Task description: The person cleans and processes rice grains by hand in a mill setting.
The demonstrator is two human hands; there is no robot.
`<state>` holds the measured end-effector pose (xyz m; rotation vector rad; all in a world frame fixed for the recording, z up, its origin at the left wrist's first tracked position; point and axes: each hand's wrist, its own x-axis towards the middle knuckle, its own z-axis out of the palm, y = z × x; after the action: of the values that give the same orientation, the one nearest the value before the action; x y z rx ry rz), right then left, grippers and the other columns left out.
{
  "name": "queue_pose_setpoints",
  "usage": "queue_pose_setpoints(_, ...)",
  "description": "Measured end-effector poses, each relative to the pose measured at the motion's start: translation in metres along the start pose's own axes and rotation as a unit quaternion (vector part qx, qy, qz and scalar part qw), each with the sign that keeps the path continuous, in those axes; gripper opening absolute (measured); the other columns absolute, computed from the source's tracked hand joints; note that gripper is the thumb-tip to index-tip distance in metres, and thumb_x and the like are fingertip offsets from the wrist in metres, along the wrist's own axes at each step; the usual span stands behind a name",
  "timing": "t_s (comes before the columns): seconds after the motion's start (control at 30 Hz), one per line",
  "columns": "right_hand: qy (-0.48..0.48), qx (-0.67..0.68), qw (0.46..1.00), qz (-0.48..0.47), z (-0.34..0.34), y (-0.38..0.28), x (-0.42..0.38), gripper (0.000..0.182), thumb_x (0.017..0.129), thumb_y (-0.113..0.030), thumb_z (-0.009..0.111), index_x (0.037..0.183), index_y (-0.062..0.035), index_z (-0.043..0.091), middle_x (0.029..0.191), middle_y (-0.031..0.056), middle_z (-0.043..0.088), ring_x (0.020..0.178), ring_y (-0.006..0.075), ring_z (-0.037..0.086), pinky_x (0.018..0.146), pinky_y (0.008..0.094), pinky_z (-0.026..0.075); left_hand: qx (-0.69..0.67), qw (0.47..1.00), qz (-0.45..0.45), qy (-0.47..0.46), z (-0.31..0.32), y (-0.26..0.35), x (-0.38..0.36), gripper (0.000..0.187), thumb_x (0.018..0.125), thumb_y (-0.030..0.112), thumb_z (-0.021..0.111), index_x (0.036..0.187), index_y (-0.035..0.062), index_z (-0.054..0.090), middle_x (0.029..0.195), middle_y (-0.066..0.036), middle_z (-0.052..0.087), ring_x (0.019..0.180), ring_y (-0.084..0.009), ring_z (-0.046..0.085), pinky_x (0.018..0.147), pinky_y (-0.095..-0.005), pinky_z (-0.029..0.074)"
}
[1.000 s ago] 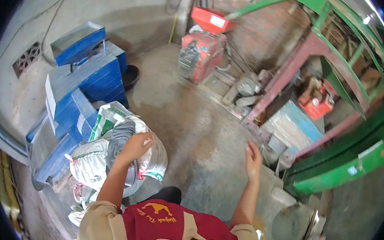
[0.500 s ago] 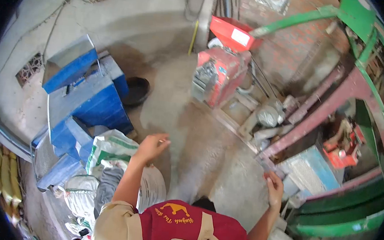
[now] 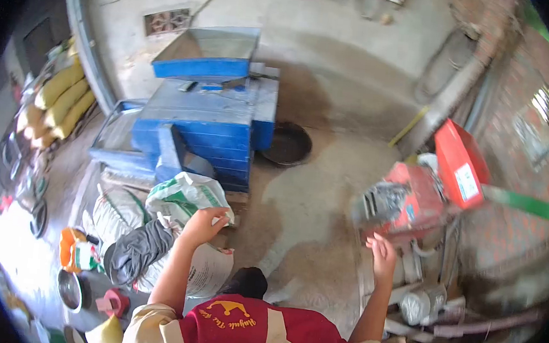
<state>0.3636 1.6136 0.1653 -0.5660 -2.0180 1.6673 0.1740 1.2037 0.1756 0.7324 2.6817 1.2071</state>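
Note:
My left hand (image 3: 203,226) hangs in the air with loosely bent fingers and nothing visible in it. It overlaps the lower edge of a white and green sack (image 3: 179,193) in this view. Below it stand a white printed sack (image 3: 212,271) and a dark grey cloth (image 3: 142,251) lying over other sacks. My right hand (image 3: 382,256) is raised at the other side, fingers loosely spread and empty. Nearest to it is a red machine (image 3: 414,198) with a red hopper (image 3: 461,163), whose base sits just beyond the fingertips.
A large blue machine (image 3: 201,117) with a tray-like hopper stands ahead on the left. Beside it a black round basin (image 3: 287,144) lies on the concrete floor (image 3: 303,219). Yellow sacks (image 3: 67,100) are piled at far left. A metal pot (image 3: 72,290) is at lower left.
The view has turned left, so the blue machine and sacks sit further right and the green frame has mostly left view. Both hands remain raised; the right now appears beside the red machine.

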Motion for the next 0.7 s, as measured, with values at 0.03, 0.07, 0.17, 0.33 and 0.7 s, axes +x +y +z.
queue_pose_setpoints(0.03,-0.045,0.037,0.998,-0.033,0.021,0.000,0.033,0.027,0.084,-0.011,0.054,0.107,0.0034,0.052,0.095,0.0123,0.061,0.089,0.0167,0.057,0.082,0.0274,0.043,-0.008,0.999,-0.033,0.030,-0.008,-0.002,0.001,0.031,0.078,0.021,0.058,0.102,0.0015,0.058,0.088,-0.016,0.062,0.082,-0.0283,0.061,0.072,-0.0333,0.046)
queue_pose_setpoints(0.07,-0.087,0.021,0.995,-0.049,0.044,-0.001,0.063,0.027,0.084,-0.012,0.054,0.107,0.0031,0.052,0.096,0.0122,0.061,0.089,0.0163,0.057,0.082,0.0271,0.043,-0.027,0.996,-0.070,0.057,-0.014,-0.004,0.004,0.030,0.078,0.020,0.059,0.101,0.0004,0.058,0.086,-0.017,0.062,0.081,-0.0264,0.061,0.071,-0.0326,0.046)
queue_pose_setpoints(0.17,-0.216,0.016,0.973,-0.074,0.117,-0.013,0.139,0.030,0.084,-0.014,0.054,0.110,0.0019,0.052,0.098,0.0110,0.061,0.090,0.0150,0.057,0.082,0.0265,0.043,-0.052,0.984,-0.092,0.147,-0.021,-0.032,0.028,0.030,0.079,0.020,0.059,0.101,-0.0001,0.058,0.087,-0.016,0.063,0.081,-0.0240,0.061,0.070,-0.0318,0.046)
queue_pose_setpoints(0.33,-0.312,-0.001,0.947,-0.083,0.226,-0.004,0.256,0.031,0.084,-0.017,0.056,0.110,-0.0014,0.054,0.097,0.0092,0.062,0.088,0.0141,0.057,0.080,0.0273,0.043,-0.028,0.965,-0.128,0.227,-0.044,-0.088,0.110,0.029,0.077,0.019,0.061,0.099,0.0005,0.059,0.092,-0.017,0.062,0.089,-0.0248,0.059,0.074,-0.0325,0.044)
queue_pose_setpoints(0.7,-0.288,0.056,0.948,-0.121,0.286,-0.026,0.456,0.031,0.086,-0.015,0.052,0.113,0.0001,0.051,0.092,0.0113,0.062,0.084,0.0179,0.059,0.079,0.0305,0.045,0.091,0.867,-0.165,0.462,-0.156,-0.171,0.331,0.046,0.080,0.030,0.057,0.119,0.0087,0.046,0.127,-0.017,0.039,0.117,-0.0298,0.038,0.085,-0.0378,0.040)
